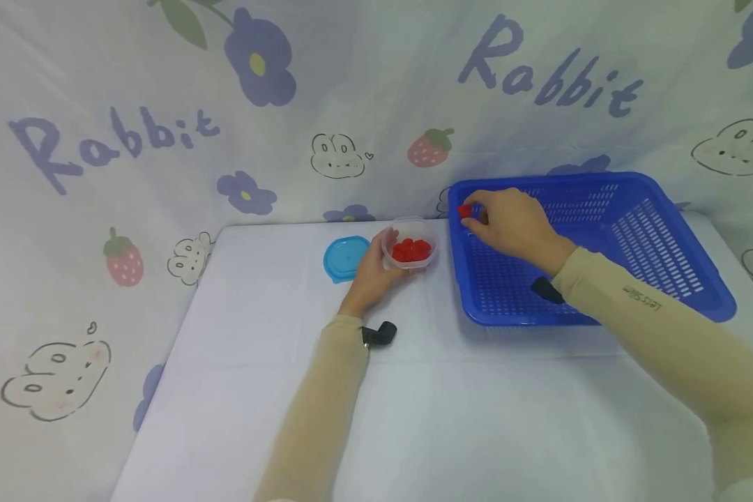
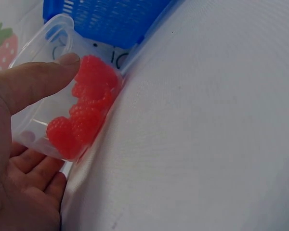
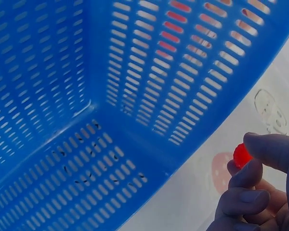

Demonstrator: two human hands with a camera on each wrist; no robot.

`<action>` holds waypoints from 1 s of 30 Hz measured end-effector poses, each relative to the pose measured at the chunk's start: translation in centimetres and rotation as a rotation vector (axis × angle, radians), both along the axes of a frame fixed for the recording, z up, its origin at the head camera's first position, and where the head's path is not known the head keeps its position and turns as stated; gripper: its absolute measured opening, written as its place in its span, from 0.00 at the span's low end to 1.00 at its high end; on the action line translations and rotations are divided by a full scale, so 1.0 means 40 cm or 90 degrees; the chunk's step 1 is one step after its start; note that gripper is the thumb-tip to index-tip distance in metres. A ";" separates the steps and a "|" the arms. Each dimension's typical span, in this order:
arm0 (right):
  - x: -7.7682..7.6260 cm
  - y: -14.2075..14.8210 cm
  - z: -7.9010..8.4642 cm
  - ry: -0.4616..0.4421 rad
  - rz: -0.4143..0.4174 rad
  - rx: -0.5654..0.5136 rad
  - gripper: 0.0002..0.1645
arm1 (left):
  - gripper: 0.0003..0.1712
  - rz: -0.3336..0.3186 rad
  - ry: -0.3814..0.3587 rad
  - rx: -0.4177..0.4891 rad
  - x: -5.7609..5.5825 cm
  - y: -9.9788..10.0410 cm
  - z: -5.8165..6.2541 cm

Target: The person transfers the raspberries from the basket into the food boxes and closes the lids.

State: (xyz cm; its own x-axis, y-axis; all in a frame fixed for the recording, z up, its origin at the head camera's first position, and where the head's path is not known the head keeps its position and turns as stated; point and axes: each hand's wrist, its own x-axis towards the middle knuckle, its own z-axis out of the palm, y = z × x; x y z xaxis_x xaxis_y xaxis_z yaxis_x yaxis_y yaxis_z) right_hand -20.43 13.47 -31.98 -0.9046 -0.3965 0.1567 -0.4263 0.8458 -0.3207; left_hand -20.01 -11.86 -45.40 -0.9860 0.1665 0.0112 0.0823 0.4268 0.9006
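My left hand [image 1: 376, 275] grips a small clear plastic container [image 1: 412, 265] beside the basket's left side. In the left wrist view the thumb lies across the container's wall and the fingers are under and behind it. Several red raspberries [image 2: 89, 103] lie inside the container. Between thumb and fingertips, my right hand [image 1: 516, 223] pinches one red raspberry [image 3: 241, 156]. That hand reaches over the left part of a blue plastic basket [image 1: 521, 320], with the raspberry up by its back left corner.
Left of the container, a light blue lid [image 1: 343, 258] lies on the white tabletop [image 1: 257, 390]. Slotted walls surround the basket on the right half of the table. A printed cloth [image 1: 364, 90] hangs behind the table's back edge.
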 end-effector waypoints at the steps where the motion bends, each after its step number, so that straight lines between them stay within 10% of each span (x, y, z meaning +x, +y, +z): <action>1: -0.001 -0.004 0.000 0.001 0.000 -0.001 0.19 | 0.53 0.000 -0.001 -0.003 -0.001 0.000 0.000; 30: -0.026 -0.120 -0.040 -0.016 0.058 0.030 0.19 | 0.56 0.003 -0.013 -0.006 -0.009 -0.001 0.003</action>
State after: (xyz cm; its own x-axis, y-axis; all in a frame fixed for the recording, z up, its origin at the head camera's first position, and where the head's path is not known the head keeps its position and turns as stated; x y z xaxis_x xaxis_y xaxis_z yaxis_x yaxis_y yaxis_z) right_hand -21.48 8.69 -33.57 -0.8679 -0.4836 0.1133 -0.4942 0.8184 -0.2932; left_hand -20.37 -11.92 -45.29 -0.9867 0.1623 -0.0113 0.0615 0.4363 0.8977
